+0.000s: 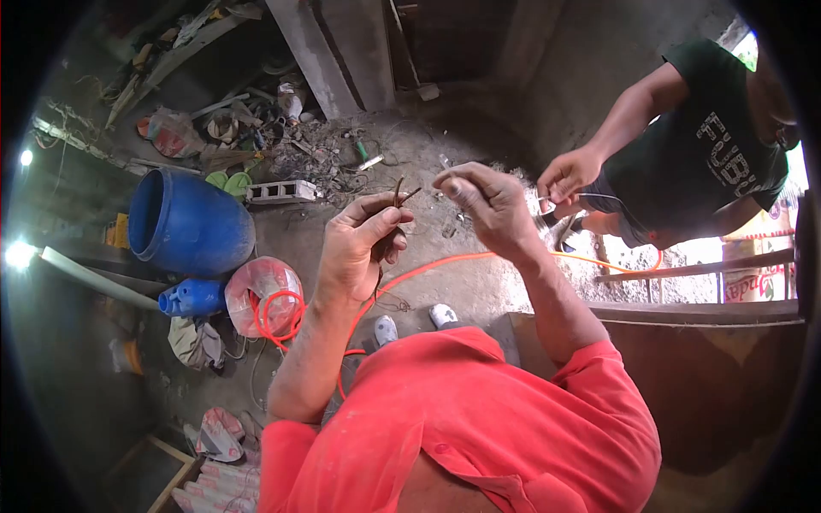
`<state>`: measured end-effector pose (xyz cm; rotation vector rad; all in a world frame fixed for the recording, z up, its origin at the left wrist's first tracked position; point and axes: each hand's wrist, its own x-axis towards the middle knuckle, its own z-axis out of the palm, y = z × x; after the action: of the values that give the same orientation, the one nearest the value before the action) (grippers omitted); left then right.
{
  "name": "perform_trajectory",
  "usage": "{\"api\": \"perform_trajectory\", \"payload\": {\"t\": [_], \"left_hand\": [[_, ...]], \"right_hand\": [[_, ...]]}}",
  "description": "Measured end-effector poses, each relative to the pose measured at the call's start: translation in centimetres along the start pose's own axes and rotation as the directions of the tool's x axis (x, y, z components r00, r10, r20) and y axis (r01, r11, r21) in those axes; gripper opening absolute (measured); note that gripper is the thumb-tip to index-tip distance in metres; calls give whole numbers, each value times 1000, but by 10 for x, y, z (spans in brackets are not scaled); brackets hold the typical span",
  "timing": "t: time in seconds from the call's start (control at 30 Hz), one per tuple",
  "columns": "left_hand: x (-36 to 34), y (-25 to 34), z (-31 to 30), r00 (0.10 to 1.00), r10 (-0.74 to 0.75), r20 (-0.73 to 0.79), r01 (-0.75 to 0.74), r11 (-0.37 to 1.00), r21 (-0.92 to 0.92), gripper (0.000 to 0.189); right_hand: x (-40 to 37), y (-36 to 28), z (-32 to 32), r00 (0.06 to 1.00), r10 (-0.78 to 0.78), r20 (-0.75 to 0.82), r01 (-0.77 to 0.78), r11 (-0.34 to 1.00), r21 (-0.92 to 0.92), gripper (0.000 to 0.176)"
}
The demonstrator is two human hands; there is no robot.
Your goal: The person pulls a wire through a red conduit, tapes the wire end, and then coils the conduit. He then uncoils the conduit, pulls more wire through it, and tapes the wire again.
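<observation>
Thin brown wires (400, 193) are pinched between the thumb and fingers of my left hand (363, 244), their short ends sticking up and to the right. My right hand (492, 205) is raised just to the right, apart from the left one, with its thumb against its curled index finger. Whatever it may hold is too small to make out. Beyond it, a co-worker's hand (571, 175) holds a thin pale wire (599, 196).
A co-worker in a dark shirt (718, 145) stands at the right beside a wooden ledge (701, 314). An orange hose (428, 265) crosses the floor. On the left are a blue barrel (201, 221), a hollow block (280, 191) and scattered debris.
</observation>
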<state>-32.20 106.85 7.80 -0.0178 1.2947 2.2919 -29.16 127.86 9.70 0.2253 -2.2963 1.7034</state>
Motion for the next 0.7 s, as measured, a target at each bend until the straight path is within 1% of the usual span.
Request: {"api": "perform_trajectory", "payload": {"t": [0.03,0.07,0.1,0.13,0.17,0.2,0.23,0.3,0.33,0.37,0.43,0.47,0.5,0.53,0.57,0.6,0.63,0.7], "left_hand": [[-1,3,2,1000,6,-1,-6,1000,2,22],[-1,6,4,998,18,62,-15,999,-42,20],[-2,8,5,992,33,123,-22,996,-87,19],[-2,9,5,992,38,121,-28,996,-86,19],[-3,10,5,986,-3,169,20,995,-100,18],[-4,11,5,975,-44,219,69,991,-111,18],[-6,11,4,975,-41,218,67,992,-110,18],[-10,10,0,927,-160,341,237,951,-197,16],[-13,9,0,916,-217,338,280,948,-150,13],[-15,8,0,916,-218,337,281,948,-150,13],[-19,3,1,839,-295,458,409,896,-172,14],[-25,6,9,878,-271,394,352,924,-148,13],[-27,3,14,880,-270,392,351,925,-149,13],[-30,0,19,948,-102,300,80,993,85,11],[-31,-2,23,962,93,255,-178,926,333,9],[-30,4,30,898,298,325,-441,599,669,9],[-30,2,31,896,301,325,-443,598,668,9],[-24,-1,28,940,293,176,-325,604,728,11]], "right_hand": [[0,-4,6,999,36,16,-37,998,45,21],[1,-6,8,995,72,63,-75,996,49,27],[3,-5,9,996,66,66,-69,996,49,27],[5,-3,12,995,7,99,-22,988,153,30],[6,-2,13,991,-53,126,19,966,257,32],[8,-8,10,981,-94,168,55,973,223,30],[9,-6,7,981,-97,168,57,973,224,30],[13,0,3,911,-341,234,269,918,290,21],[13,5,6,892,-403,206,318,882,348,18],[14,5,6,892,-402,207,317,882,349,18],[13,3,5,831,-522,193,463,841,281,20],[12,2,6,829,-526,189,472,840,268,21],[8,0,9,829,-527,190,472,839,270,21],[2,-2,12,907,-375,192,306,900,310,22],[-1,-3,15,957,-211,200,133,928,348,23],[-7,15,22,981,27,191,-122,854,506,26],[-9,30,27,961,138,241,-268,690,673,26],[-10,23,22,952,218,216,-296,841,453,26]]}}
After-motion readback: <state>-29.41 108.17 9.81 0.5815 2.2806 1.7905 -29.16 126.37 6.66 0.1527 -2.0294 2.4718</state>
